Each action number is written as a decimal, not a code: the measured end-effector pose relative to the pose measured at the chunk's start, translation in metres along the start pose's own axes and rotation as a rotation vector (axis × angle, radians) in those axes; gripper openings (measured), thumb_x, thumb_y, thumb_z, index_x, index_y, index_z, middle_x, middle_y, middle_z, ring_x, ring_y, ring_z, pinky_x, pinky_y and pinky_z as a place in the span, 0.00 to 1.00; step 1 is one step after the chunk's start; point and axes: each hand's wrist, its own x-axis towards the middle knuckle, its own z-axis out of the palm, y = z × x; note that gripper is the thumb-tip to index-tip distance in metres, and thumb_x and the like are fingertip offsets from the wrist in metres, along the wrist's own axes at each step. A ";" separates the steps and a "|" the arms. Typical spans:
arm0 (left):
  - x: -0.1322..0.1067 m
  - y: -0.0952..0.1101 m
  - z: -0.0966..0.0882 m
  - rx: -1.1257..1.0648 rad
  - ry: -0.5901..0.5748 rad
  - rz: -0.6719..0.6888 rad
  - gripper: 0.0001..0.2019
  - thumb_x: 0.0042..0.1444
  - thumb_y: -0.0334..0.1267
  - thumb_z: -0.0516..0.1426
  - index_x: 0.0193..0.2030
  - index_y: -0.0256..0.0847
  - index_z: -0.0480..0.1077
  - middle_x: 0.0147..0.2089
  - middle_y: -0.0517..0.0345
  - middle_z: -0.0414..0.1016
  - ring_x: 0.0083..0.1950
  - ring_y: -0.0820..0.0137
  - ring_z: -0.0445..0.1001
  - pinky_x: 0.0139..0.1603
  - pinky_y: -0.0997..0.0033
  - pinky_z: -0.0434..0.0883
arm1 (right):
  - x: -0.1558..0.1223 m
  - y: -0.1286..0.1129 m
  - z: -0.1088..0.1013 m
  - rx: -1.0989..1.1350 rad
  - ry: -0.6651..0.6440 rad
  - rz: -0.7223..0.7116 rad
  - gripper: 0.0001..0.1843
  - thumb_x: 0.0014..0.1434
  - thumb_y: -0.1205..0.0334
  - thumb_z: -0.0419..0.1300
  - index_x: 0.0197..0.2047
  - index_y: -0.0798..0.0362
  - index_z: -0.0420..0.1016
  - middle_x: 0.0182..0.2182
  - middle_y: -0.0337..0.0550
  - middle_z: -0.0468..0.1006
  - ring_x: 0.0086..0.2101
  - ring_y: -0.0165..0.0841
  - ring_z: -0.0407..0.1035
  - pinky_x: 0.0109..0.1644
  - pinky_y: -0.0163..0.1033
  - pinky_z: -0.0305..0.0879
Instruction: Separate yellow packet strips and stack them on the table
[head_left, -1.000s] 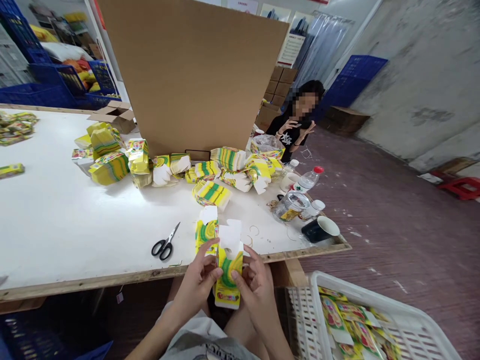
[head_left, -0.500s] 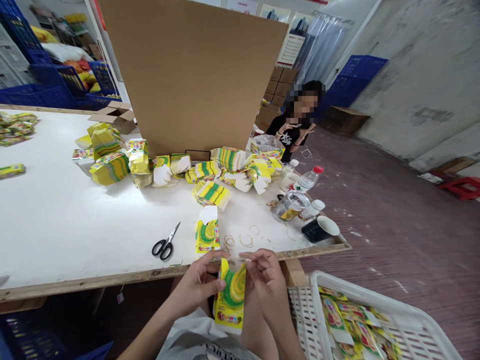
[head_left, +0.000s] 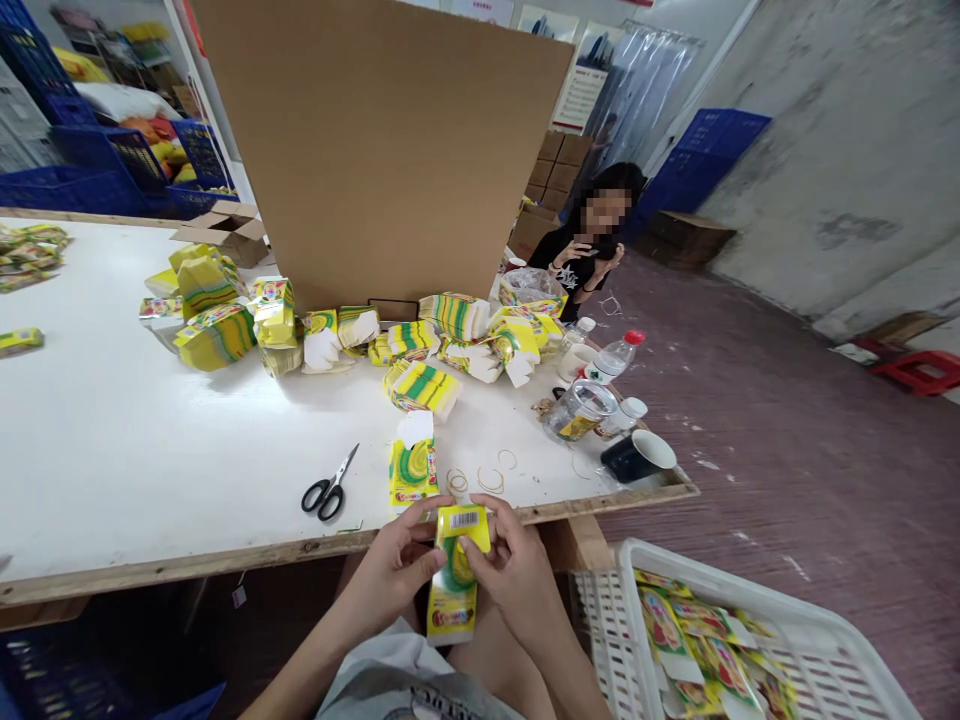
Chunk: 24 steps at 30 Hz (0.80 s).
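Between my two hands, just in front of the table edge, is a small yellow and green carton (head_left: pixel 454 585) with a barcode flap folded over at its top. My left hand (head_left: pixel 403 560) grips its left side, thumb on the front face. My right hand (head_left: pixel 510 555) holds the upper right, its thumb pressing on the front below the barcode. Right behind them on the table lies a flattened carton (head_left: pixel 413 465) of the same print, white flap upward. Several thin rubber bands (head_left: pixel 490 480) lie beside it. Black-handled scissors (head_left: pixel 330 487) rest to the left.
Bundles of flat cartons (head_left: pixel 424 387) line the cardboard sheet (head_left: pixel 390 150). Bottles, a plastic jar (head_left: pixel 581 410) and a dark mug (head_left: pixel 637 456) stand at the table's right corner. A white basket (head_left: pixel 825 625) with cartons sits at lower right. Another person (head_left: pixel 592 240) is behind the table.
The carton's top was open with a notch showing; now the barcode flap lies folded over it. My right thumb has moved onto the front face.
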 end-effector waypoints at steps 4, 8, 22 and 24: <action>0.001 -0.001 0.001 -0.030 0.003 0.009 0.29 0.55 0.41 0.63 0.63 0.42 0.63 0.47 0.47 0.81 0.47 0.61 0.78 0.50 0.64 0.70 | 0.000 -0.001 0.004 -0.027 0.017 0.017 0.20 0.54 0.61 0.60 0.52 0.51 0.69 0.21 0.31 0.67 0.23 0.32 0.63 0.28 0.33 0.60; 0.003 0.001 -0.001 -0.059 0.030 0.015 0.26 0.54 0.39 0.64 0.59 0.42 0.66 0.44 0.49 0.82 0.44 0.63 0.79 0.45 0.67 0.72 | 0.001 -0.001 -0.002 -0.009 0.006 0.018 0.18 0.56 0.58 0.61 0.50 0.52 0.71 0.18 0.28 0.61 0.21 0.30 0.60 0.26 0.33 0.56; 0.020 -0.021 -0.013 0.378 0.443 0.213 0.21 0.52 0.39 0.62 0.54 0.42 0.70 0.59 0.46 0.72 0.60 0.57 0.70 0.61 0.56 0.65 | -0.028 0.015 -0.087 -0.330 0.459 -0.004 0.22 0.51 0.39 0.61 0.34 0.50 0.78 0.33 0.50 0.79 0.36 0.46 0.71 0.42 0.49 0.66; 0.028 -0.024 -0.035 0.586 0.698 0.239 0.26 0.50 0.41 0.62 0.56 0.40 0.67 0.57 0.45 0.71 0.59 0.54 0.68 0.59 0.52 0.64 | -0.039 0.024 -0.126 -0.693 0.608 0.054 0.29 0.50 0.33 0.55 0.36 0.51 0.78 0.33 0.55 0.78 0.38 0.54 0.69 0.44 0.58 0.62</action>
